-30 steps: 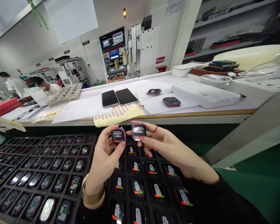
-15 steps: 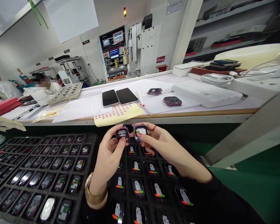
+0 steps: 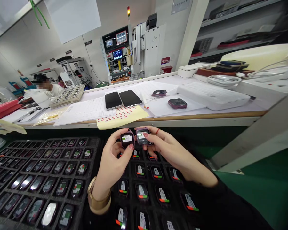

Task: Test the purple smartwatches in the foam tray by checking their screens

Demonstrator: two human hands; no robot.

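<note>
Purple-framed smartwatch (image 3: 127,138), its display lit, is pinched in the left hand (image 3: 114,161) at the center of the frame, just beside a second watch (image 3: 140,139) grasped by the right hand (image 3: 166,148)

Bench edge (image 3: 206,120) blocks forward reach beyond left hand (image 3: 114,161) and right hand (image 3: 165,143); slanted post (image 3: 254,137) obstructs right side. Open air above left tray (image 3: 93,159). Left watch (image 3: 127,139) and right watch (image 3: 141,138): narrow gap between.

Electronics workshop: device trays (image 3: 94,156), signal light (image 3: 128,12), distant machine (image 3: 155,46), probably industrial.
</note>
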